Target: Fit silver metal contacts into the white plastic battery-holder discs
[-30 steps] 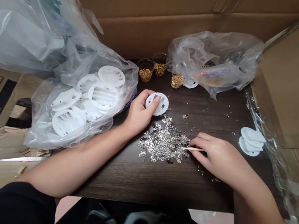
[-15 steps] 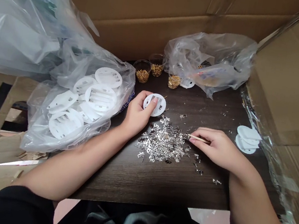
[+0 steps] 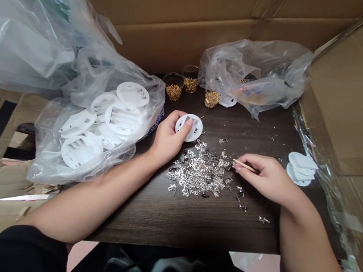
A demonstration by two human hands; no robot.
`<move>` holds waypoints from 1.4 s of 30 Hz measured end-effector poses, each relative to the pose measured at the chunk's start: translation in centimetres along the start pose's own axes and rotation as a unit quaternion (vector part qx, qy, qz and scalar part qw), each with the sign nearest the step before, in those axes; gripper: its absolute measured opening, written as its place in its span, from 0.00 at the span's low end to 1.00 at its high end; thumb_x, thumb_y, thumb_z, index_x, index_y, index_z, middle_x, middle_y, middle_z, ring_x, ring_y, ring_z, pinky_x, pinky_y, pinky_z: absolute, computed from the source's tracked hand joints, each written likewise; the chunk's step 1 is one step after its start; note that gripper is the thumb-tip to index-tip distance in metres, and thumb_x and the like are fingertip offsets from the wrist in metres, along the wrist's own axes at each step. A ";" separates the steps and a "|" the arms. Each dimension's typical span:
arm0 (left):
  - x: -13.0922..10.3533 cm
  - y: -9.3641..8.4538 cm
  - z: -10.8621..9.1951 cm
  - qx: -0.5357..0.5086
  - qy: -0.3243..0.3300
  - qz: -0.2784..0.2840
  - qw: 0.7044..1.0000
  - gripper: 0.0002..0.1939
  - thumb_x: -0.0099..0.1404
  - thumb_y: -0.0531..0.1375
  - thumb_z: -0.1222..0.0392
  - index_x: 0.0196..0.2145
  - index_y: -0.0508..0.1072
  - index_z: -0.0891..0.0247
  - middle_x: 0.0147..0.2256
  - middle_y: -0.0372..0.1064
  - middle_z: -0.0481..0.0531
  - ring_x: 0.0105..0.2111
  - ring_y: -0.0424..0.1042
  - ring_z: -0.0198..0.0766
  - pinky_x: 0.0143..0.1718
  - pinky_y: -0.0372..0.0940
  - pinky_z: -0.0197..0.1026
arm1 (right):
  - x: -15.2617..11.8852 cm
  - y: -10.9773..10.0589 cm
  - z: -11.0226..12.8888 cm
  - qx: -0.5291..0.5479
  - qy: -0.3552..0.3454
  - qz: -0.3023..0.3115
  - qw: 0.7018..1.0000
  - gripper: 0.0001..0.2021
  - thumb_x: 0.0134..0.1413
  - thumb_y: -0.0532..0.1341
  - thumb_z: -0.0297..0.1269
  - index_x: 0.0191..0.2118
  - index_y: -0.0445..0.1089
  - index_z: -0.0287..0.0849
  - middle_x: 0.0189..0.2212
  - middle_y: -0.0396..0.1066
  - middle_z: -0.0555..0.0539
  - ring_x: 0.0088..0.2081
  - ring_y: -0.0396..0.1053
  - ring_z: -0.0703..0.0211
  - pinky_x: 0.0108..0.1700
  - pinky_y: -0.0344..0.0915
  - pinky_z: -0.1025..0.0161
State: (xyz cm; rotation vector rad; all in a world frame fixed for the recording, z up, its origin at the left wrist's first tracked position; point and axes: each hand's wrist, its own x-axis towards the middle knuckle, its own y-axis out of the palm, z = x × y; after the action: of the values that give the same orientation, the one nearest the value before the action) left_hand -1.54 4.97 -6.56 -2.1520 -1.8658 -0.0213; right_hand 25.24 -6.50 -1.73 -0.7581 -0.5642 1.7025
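My left hand grips a round white plastic battery holder, its thumb pressed on the upper face. In my right hand is a thin pale wooden stick, pinched between thumb and fingers and pointing left. The stick's tip sits at the right edge of a heap of small silver metal battery contacts, which lies on the dark table below the battery holder. Whether my right fingers also hold a contact, I cannot make out.
On the left, a clear plastic bag holds several white discs. Small cups of gold-coloured pieces stand at the back beside another plastic bag. White discs are stacked at right. Cardboard walls enclose the table.
My right hand has drawn slightly right and up from the heap's edge, with the stick still in it. My left hand keeps its hold on the battery holder, nearly still.
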 end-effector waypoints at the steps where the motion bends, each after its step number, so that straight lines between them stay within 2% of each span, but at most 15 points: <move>1: 0.0 0.0 0.0 0.000 0.000 0.001 1.000 0.14 0.69 0.64 0.46 0.40 0.74 0.60 0.34 0.76 0.48 0.32 0.72 0.33 0.35 0.67 0.37 | -0.1 0.0 -0.1 0.013 0.007 0.000 1.000 0.12 0.66 0.59 0.43 0.33 0.73 0.44 0.27 0.72 0.50 0.30 0.65 0.59 0.33 0.60 0.61; 4: 0.0 0.0 0.1 -0.001 -0.001 0.003 1.000 0.14 0.69 0.64 0.46 0.40 0.74 0.60 0.34 0.77 0.48 0.32 0.73 0.33 0.34 0.66 0.37 | -1.0 0.2 -0.3 0.047 0.018 -0.042 0.998 0.12 0.66 0.59 0.44 0.33 0.71 0.44 0.28 0.69 0.50 0.30 0.64 0.59 0.33 0.59 0.61; 7: 0.0 -0.1 0.2 -0.005 -0.002 0.004 1.000 0.14 0.69 0.64 0.46 0.40 0.74 0.60 0.35 0.77 0.49 0.32 0.72 0.34 0.35 0.66 0.37 | -3.2 1.7 -0.7 0.089 0.054 -0.173 0.979 0.10 0.66 0.61 0.43 0.34 0.70 0.45 0.29 0.68 0.50 0.31 0.64 0.59 0.34 0.60 0.60; 9: 0.0 0.0 0.2 -0.005 -0.003 0.004 1.000 0.14 0.69 0.64 0.46 0.40 0.74 0.60 0.35 0.76 0.49 0.33 0.72 0.34 0.35 0.66 0.37 | -5.1 3.3 -1.1 0.153 0.095 -0.270 0.946 0.11 0.66 0.62 0.45 0.34 0.70 0.45 0.30 0.68 0.50 0.31 0.64 0.59 0.34 0.61 0.61; 11: 0.0 0.0 0.2 -0.002 -0.006 0.004 1.000 0.14 0.69 0.63 0.46 0.41 0.74 0.60 0.35 0.76 0.48 0.33 0.72 0.34 0.35 0.66 0.37 | -6.9 5.2 -1.5 0.227 0.127 -0.365 0.894 0.11 0.63 0.66 0.47 0.36 0.71 0.45 0.27 0.67 0.51 0.28 0.62 0.61 0.30 0.59 0.63; 14: 0.0 0.1 0.2 -0.001 -0.007 0.006 1.000 0.14 0.69 0.63 0.46 0.41 0.74 0.60 0.35 0.76 0.49 0.34 0.72 0.34 0.36 0.66 0.37 | -8.0 7.4 -1.9 0.315 0.120 -0.443 0.831 0.12 0.60 0.69 0.47 0.35 0.71 0.44 0.27 0.66 0.52 0.25 0.58 0.65 0.25 0.54 0.65; 16: 0.1 0.1 0.2 -0.004 -0.008 0.006 1.000 0.14 0.69 0.63 0.46 0.40 0.74 0.60 0.35 0.76 0.49 0.33 0.72 0.34 0.35 0.66 0.37 | -7.4 8.2 -1.8 0.336 0.097 -0.466 0.813 0.12 0.60 0.69 0.46 0.34 0.70 0.44 0.25 0.64 0.53 0.23 0.57 0.66 0.25 0.53 0.66; 19: 0.1 0.1 0.2 -0.008 -0.010 0.005 1.000 0.14 0.68 0.63 0.46 0.38 0.73 0.61 0.33 0.75 0.49 0.32 0.71 0.34 0.34 0.65 0.36 | -5.0 8.7 -0.9 0.322 0.071 -0.455 0.827 0.11 0.61 0.67 0.45 0.36 0.71 0.44 0.23 0.63 0.54 0.23 0.57 0.66 0.25 0.55 0.65; 22: 0.0 0.0 0.0 0.001 -0.014 0.002 1.000 0.14 0.68 0.63 0.46 0.37 0.72 0.61 0.32 0.75 0.49 0.31 0.71 0.34 0.33 0.65 0.36 | -1.9 8.2 0.4 0.256 0.043 -0.432 0.864 0.09 0.61 0.66 0.44 0.35 0.73 0.44 0.28 0.72 0.50 0.27 0.65 0.62 0.30 0.61 0.63; 25: -0.2 -0.1 -0.1 0.004 -0.019 0.002 1.000 0.14 0.69 0.63 0.47 0.37 0.71 0.61 0.33 0.75 0.49 0.32 0.71 0.34 0.34 0.65 0.37 | 1.2 6.5 1.3 0.172 0.013 -0.400 0.900 0.08 0.59 0.66 0.41 0.32 0.74 0.44 0.22 0.68 0.52 0.25 0.64 0.61 0.29 0.60 0.62; 28: -0.2 -0.1 -0.3 0.006 -0.014 -0.002 1.000 0.14 0.69 0.62 0.47 0.37 0.71 0.61 0.32 0.75 0.49 0.31 0.71 0.34 0.34 0.66 0.37 | 3.6 4.1 1.3 0.054 -0.013 -0.305 0.951 0.05 0.56 0.65 0.37 0.31 0.76 0.45 0.20 0.69 0.53 0.22 0.63 0.62 0.28 0.58 0.62; 31: -0.2 -0.1 -0.5 0.014 -0.014 -0.002 1.000 0.13 0.69 0.62 0.48 0.37 0.71 0.61 0.31 0.74 0.48 0.31 0.71 0.34 0.34 0.65 0.37 | 5.0 2.0 0.4 -0.036 -0.041 -0.267 0.962 0.06 0.55 0.63 0.33 0.31 0.78 0.45 0.27 0.77 0.49 0.28 0.71 0.58 0.34 0.63 0.60; 34: -0.2 0.0 -0.7 0.013 -0.017 0.003 1.000 0.13 0.69 0.62 0.48 0.37 0.71 0.61 0.32 0.74 0.48 0.31 0.71 0.34 0.34 0.65 0.38 | 5.3 1.0 -0.8 -0.100 -0.041 -0.229 0.967 0.08 0.58 0.61 0.35 0.31 0.79 0.44 0.31 0.79 0.47 0.32 0.75 0.53 0.36 0.65 0.58; 38: -0.2 0.0 -0.7 0.003 -0.020 0.006 1.000 0.13 0.68 0.62 0.48 0.37 0.71 0.61 0.33 0.75 0.49 0.31 0.72 0.34 0.33 0.67 0.37 | 5.2 0.2 -1.9 -0.157 -0.004 -0.204 0.966 0.12 0.60 0.61 0.41 0.31 0.79 0.44 0.29 0.79 0.46 0.31 0.74 0.51 0.35 0.63 0.57; 42: -0.4 0.0 -0.6 -0.020 -0.056 0.029 0.998 0.13 0.68 0.62 0.47 0.36 0.69 0.60 0.27 0.72 0.46 0.21 0.69 0.31 0.23 0.64 0.35 | 5.3 -1.3 -2.9 -0.137 0.065 -0.176 0.972 0.14 0.61 0.62 0.47 0.32 0.80 0.45 0.24 0.77 0.48 0.27 0.73 0.52 0.30 0.60 0.58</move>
State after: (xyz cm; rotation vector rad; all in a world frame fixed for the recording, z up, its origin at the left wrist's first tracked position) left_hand -1.46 4.46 -6.04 -2.2769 -1.8768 0.0769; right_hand 27.39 -1.12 -3.76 -0.8996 -0.8015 1.2513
